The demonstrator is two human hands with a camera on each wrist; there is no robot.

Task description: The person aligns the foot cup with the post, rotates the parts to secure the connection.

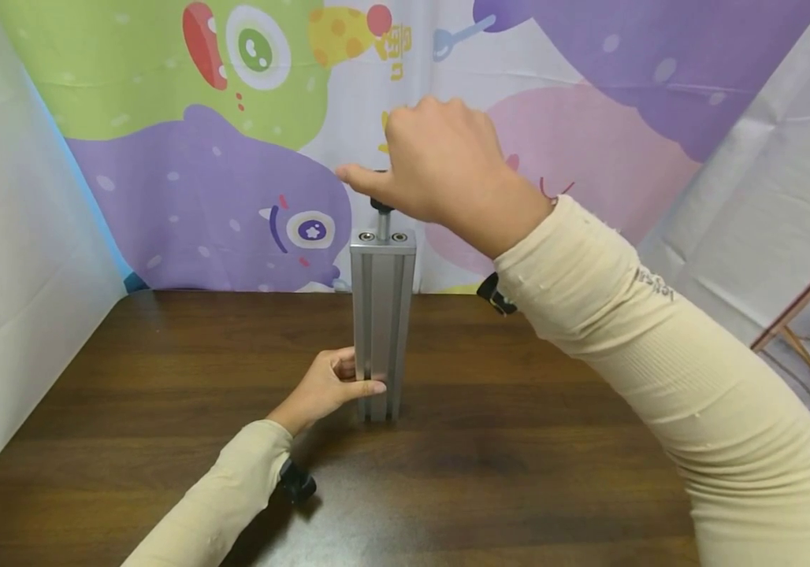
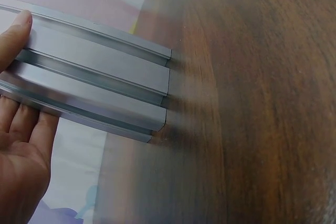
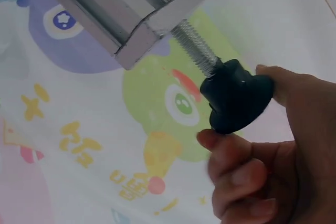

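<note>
An aluminium extrusion profile stands upright on the wooden table, its grooves running lengthwise. My left hand grips it near the bottom, thumb across the front face and fingers on the far side. In the left wrist view the profile's lower end meets the tabletop. From the end plate on top, a threaded rod sticks out, carrying a black levelling foot. My right hand holds the foot's wide rim between thumb and index finger, the other fingers curled. In the head view this hand partly hides the foot.
The brown wooden table extends around the profile. Behind it hangs a cartoon-printed cloth, with pale curtains at the sides. Black wrist straps sit on both sleeves.
</note>
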